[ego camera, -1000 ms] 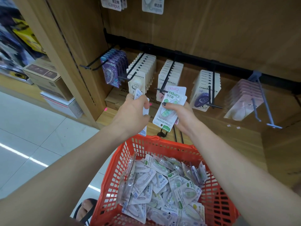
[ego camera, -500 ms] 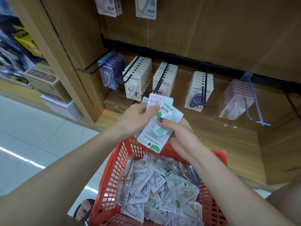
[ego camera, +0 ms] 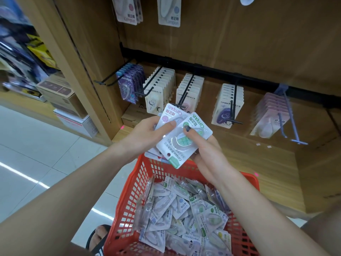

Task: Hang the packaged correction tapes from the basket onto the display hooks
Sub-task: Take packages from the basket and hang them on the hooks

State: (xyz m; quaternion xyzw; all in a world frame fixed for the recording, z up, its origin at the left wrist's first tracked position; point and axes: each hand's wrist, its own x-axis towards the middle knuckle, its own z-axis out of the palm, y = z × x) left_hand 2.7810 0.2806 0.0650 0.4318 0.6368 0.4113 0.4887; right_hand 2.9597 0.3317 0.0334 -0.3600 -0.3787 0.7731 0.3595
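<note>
Above a red lattice plastic basket [ego camera: 136, 183] heaped with glossy blister packs [ego camera: 184, 218], the left hand [ego camera: 145, 133] pinches a pink-printed pack [ego camera: 171, 115] while the right hand [ego camera: 206, 150] grips a green one [ego camera: 182, 139], before black wire hooks [ego camera: 186, 91].

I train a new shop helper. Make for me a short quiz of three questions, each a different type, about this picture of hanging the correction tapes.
1. True or false: the red basket holds no more packages.
2. Multiple choice: the green-print package on top of the fan is under the thumb of which hand? A. left hand B. right hand C. neither
3. Fill in: the left thumb presses on the package with ____ print.

Key
1. False: many packaged tapes lie loose in it.
2. B.
3. Pink.
</note>
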